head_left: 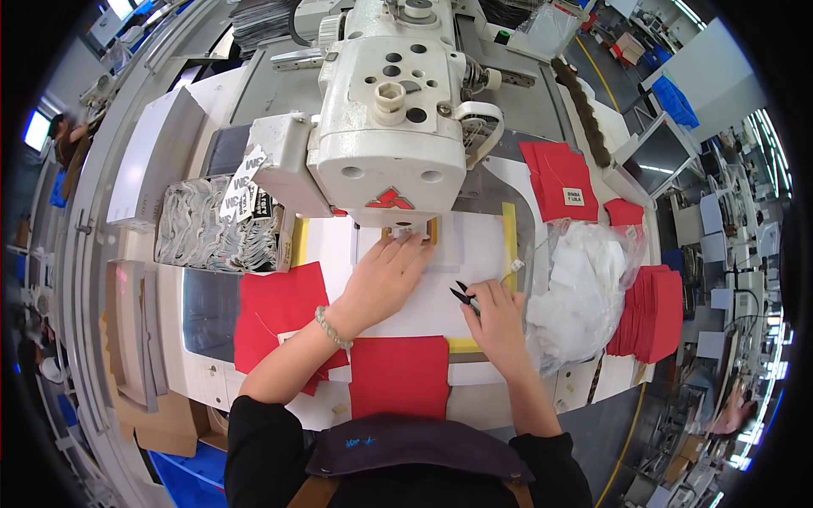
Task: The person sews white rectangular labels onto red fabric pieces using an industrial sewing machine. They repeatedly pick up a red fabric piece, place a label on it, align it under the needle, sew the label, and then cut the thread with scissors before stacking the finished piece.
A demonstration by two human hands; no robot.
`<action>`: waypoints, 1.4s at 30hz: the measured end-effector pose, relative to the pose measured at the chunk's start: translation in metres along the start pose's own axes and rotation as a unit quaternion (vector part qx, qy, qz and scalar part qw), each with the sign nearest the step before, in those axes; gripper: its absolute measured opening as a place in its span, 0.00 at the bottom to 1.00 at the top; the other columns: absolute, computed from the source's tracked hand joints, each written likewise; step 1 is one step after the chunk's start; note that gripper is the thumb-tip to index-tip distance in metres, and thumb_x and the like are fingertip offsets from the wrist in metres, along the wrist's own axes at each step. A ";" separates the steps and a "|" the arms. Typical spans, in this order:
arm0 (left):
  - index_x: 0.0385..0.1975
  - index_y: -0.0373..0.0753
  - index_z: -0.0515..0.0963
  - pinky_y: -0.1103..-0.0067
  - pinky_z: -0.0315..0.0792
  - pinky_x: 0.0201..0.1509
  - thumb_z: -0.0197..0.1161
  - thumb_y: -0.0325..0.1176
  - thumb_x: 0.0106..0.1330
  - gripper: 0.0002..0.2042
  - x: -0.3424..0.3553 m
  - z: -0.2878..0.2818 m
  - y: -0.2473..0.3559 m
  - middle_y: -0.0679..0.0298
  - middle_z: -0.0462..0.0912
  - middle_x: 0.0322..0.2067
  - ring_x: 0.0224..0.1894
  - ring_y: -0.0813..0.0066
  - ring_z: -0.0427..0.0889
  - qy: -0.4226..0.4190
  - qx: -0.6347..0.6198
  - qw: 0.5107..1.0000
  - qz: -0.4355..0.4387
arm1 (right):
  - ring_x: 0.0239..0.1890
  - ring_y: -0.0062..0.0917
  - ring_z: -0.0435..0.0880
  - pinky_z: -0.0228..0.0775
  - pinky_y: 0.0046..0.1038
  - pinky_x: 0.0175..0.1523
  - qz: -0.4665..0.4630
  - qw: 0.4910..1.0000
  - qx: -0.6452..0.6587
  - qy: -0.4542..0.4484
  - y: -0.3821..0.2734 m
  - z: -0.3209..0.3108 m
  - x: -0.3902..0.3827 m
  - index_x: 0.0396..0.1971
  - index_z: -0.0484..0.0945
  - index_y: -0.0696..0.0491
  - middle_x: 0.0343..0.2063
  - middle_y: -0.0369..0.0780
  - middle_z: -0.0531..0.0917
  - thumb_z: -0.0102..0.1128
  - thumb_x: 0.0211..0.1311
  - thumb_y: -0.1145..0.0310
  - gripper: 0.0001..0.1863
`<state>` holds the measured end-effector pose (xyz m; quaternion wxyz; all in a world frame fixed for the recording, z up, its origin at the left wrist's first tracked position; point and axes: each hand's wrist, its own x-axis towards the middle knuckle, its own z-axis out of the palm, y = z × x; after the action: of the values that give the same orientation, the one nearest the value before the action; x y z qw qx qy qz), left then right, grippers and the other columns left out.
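Observation:
My left hand [383,278], a beaded bracelet on its wrist, reaches under the head of a white industrial sewing machine [391,102]. Its fingers lie stretched out and flat near the needle area, at a small frame with yellowish sides [434,232]; what lies beneath the fingertips is hidden. To the right, my right hand [498,320] is closed around dark thread snips [462,295], whose blades point up and left above the white work plate [415,317]. Red fabric pieces [279,309] lie under my left forearm, and another red piece [400,377] is in front of me.
At the left stand a box of bundled labels [218,222] and a long white box [157,157]. On the right are a clear bag of white pieces [584,284], a stack of red fabric [648,313], more red pieces [559,182] and a screen [656,158].

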<state>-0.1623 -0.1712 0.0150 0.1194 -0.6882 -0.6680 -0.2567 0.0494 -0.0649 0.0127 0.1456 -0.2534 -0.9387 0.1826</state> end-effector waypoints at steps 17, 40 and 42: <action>0.38 0.41 0.80 0.72 0.67 0.46 0.68 0.29 0.55 0.11 -0.070 -0.018 0.068 0.65 0.75 0.35 0.41 0.66 0.74 -0.132 -0.261 0.945 -0.145 | 0.43 0.29 0.74 0.57 0.33 0.48 0.009 0.997 -0.030 0.070 0.000 -0.020 -0.038 0.38 0.85 0.46 0.40 0.36 0.76 0.63 0.48 0.76 0.15; 0.29 0.44 0.76 0.72 0.62 0.48 0.68 0.28 0.55 0.06 -0.074 -0.020 0.083 0.69 0.74 0.33 0.40 0.71 0.73 -0.112 -0.147 0.976 -0.115 | 0.42 0.25 0.76 0.54 0.31 0.48 0.027 0.996 0.084 0.016 -0.045 -0.010 -0.092 0.43 0.85 0.44 0.39 0.33 0.78 0.63 0.50 0.75 0.18; 0.30 0.44 0.76 0.73 0.63 0.48 0.67 0.28 0.56 0.06 -0.075 -0.026 0.081 0.69 0.75 0.33 0.40 0.71 0.74 -0.104 -0.166 0.976 -0.091 | 0.42 0.28 0.77 0.56 0.32 0.48 0.033 0.992 0.112 0.050 -0.038 -0.006 -0.096 0.45 0.84 0.44 0.41 0.35 0.79 0.63 0.50 0.75 0.20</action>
<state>-0.0857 -0.2554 0.0127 -0.0910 -0.6581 -0.6842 -0.3007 0.1153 -0.1451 0.0165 0.2142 -0.2751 -0.8950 0.2781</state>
